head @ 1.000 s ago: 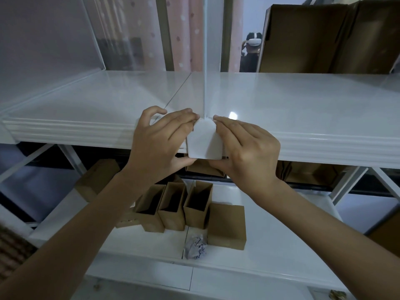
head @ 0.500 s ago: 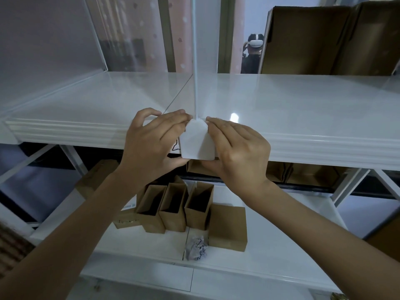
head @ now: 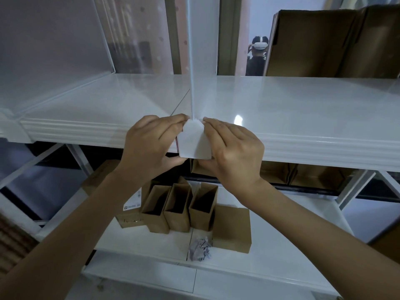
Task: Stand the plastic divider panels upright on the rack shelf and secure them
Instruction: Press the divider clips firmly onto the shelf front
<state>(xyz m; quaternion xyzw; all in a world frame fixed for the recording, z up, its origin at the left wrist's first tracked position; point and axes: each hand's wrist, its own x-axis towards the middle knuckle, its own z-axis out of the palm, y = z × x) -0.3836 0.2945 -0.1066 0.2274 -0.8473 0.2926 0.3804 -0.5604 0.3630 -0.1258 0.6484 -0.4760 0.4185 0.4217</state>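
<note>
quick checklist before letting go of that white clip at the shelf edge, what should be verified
1. Divider panel stands upright on the upper shelf: ok, it rises straight from the front edge.
2. White clip sits at the foot of the panel, over the shelf's front lip: ok.
3. Clip fully seated and locked: cannot tell, its underside and back are hidden.
4. Left hand holds the clip's left side: ok, fingers on top, thumb beneath.
5. Right hand holds the right side: ok, fingers reach the clip's top.
6. Panel's far end secured: cannot tell, no fastener shows there.
</note>
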